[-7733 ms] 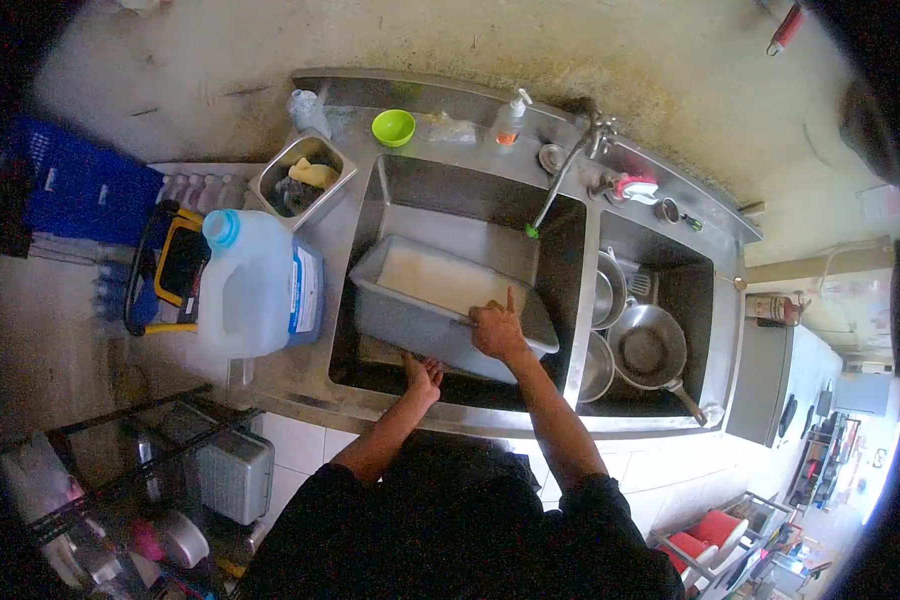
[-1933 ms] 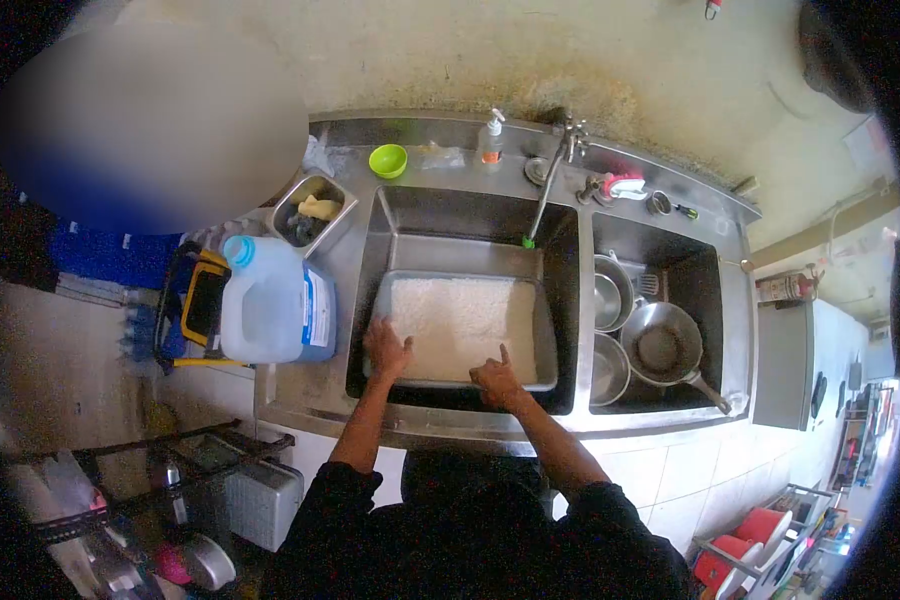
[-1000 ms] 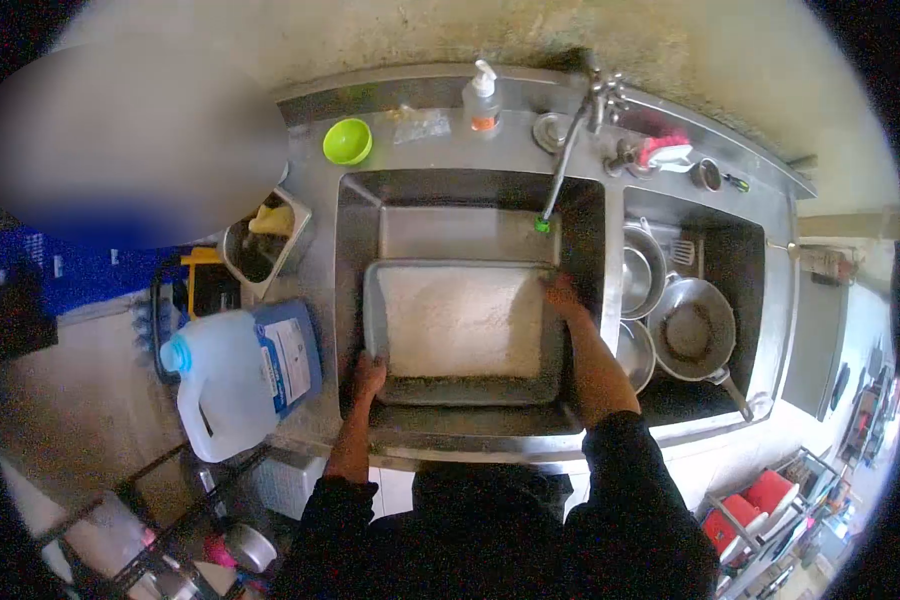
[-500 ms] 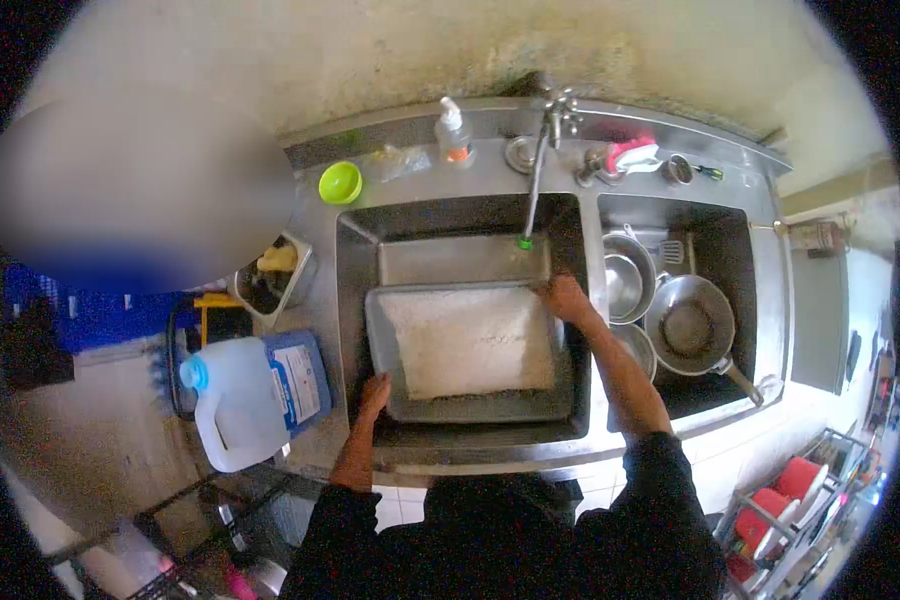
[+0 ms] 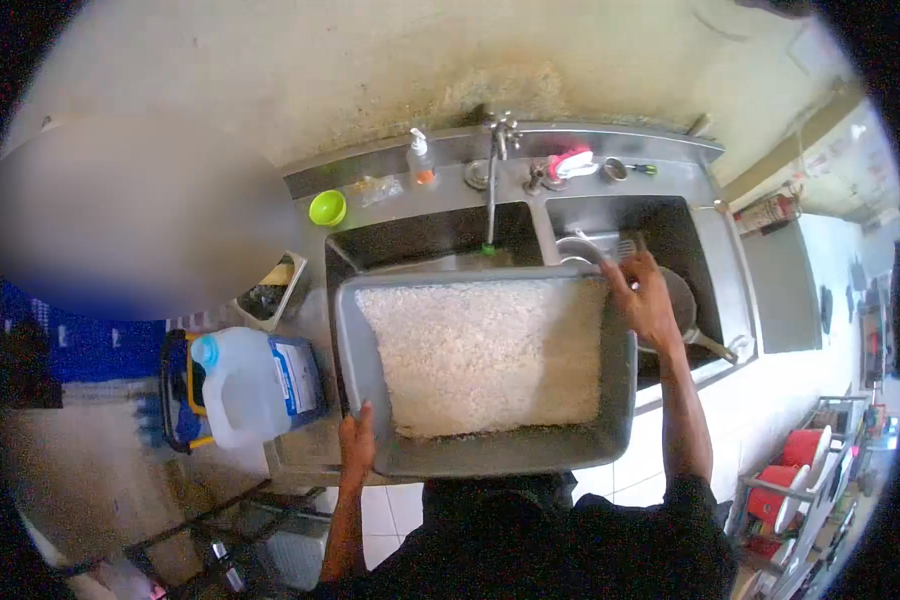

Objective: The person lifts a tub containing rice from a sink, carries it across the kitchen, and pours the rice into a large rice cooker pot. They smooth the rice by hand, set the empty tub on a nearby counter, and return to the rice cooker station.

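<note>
Head view: a blue-capped jug (image 5: 260,388) is standing leftmost; the left hand (image 5: 357,445) is clamping its grip on the near-left corner of the gray tub (image 5: 500,462). Just lifted from the sink basin (image 5: 440,235), the tub is now hanging above it, rice (image 5: 480,355) aboard, both hands bearing it, the right hand (image 5: 650,305) clamping the far-right rim.

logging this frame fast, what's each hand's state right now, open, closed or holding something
Left hand: closed, holding the grey tub by its left side.
Right hand: closed, holding the grey tub near its far right corner.
</note>
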The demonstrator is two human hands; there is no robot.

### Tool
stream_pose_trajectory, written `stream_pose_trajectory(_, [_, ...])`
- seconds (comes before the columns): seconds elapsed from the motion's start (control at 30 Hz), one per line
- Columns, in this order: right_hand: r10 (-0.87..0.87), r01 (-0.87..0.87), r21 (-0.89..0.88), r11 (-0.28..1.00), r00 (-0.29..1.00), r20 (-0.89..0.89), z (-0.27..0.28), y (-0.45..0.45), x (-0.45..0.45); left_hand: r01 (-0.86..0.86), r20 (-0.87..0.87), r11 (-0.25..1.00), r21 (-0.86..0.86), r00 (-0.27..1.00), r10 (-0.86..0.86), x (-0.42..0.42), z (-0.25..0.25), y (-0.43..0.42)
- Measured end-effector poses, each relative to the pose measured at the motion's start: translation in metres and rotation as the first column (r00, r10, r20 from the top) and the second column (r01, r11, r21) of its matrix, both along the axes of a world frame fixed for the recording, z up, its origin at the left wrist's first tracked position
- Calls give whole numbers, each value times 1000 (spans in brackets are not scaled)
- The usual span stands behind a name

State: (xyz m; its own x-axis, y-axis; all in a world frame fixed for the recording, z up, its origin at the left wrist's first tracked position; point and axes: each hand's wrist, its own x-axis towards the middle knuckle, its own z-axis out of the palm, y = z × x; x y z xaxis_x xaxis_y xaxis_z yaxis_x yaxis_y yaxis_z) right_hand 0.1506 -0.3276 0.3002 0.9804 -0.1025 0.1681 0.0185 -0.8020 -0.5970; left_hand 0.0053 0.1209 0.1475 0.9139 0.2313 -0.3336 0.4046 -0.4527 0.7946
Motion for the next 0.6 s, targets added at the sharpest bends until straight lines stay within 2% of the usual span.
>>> stream_pose_trajectory(0.03, [-70, 70, 10, 997, 997, -18, 7, -7, -18, 31, 93, 1000, -3, 995, -31, -5, 7, -8])
stream_pose_trajectory(0.07, [-142, 142, 19, 990, 989, -37, 13, -15, -36, 42, 99, 999, -12, 994, -40, -10, 8, -13])
stream_pose_trajectory(0.13, [-202, 198, -69, 978, 978, -48, 8, -32, -69, 80, 115, 996, -34, 991, -76, -15, 18, -29])
stream_pose_trajectory(0.2, [-398, 402, 260, 878, 915, -72, -3, -41, -103, 108, -194, 994, -35, 974, -113, -18, 32, -46])
stream_pose_trajectory(0.23, [-425, 454, 180, 873, 888, -176, -25, -62, -120, 145, -90, 974, -174, 983, -163, -30, 0, -46])
stream_pose_trajectory(0.27, [-452, 476, 134, 869, 875, -173, -46, -73, -137, 174, -78, 968, -183, 979, -190, -23, 1, -55])
stream_pose_trajectory(0.33, [-468, 480, 10, 877, 860, -203, -93, -101, -170, 355, -179, 929, 101, 925, -334, -20, 12, -73])
stream_pose_trajectory(0.37, [-488, 497, 8, 868, 854, -180, -112, -119, -183, 344, -137, 939, 13, 931, -339, -26, 32, -77])
stream_pose_trajectory(0.4, [-611, 620, 63, 782, 783, -115, -132, -134, -204, 362, -121, 932, 7, 926, -359, -21, 27, -82])
stream_pose_trajectory(0.43, [-728, 732, 129, 669, 680, -83, -135, -130, -226, 466, -153, 884, -23, 872, -464, -20, 20, -77])
stream_pose_trajectory(0.47, [-655, 655, 10, 755, 754, 48, -142, -123, -248, 566, -200, 823, -50, 801, -564, -24, 11, -66])
stream_pose_trajectory(0.53, [-743, 742, -35, 669, 669, -15, -130, -118, -272, 600, -74, 800, -13, 797, -599, -24, 14, -75])
stream_pose_trajectory(0.6, [-780, 782, 37, 622, 623, -51, -113, -108, -279, 715, -353, 698, 45, 665, -658, -7, 50, -85])
